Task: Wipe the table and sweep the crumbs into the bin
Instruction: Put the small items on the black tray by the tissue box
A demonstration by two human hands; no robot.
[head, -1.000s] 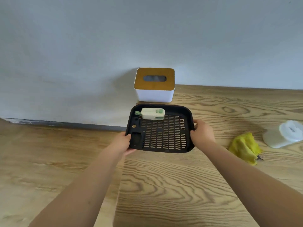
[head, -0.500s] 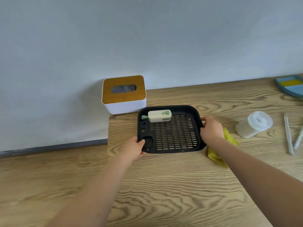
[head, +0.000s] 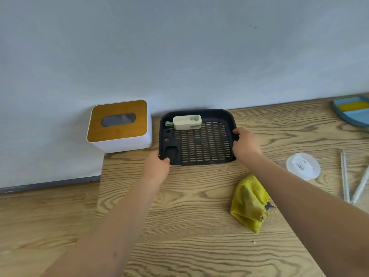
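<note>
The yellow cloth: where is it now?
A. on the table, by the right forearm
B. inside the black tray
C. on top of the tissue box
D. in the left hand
A: the cloth lies crumpled on the table, while both hands grip the tray.

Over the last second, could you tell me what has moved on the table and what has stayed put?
Both hands, left hand and right hand, have carried the black tray back toward the wall; it now sits beside the tissue box, near the table's far edge. Neither hand has let go. The small white device stayed in the tray's far corner. The yellow cloth and white lidded container appear unmoved.
</note>
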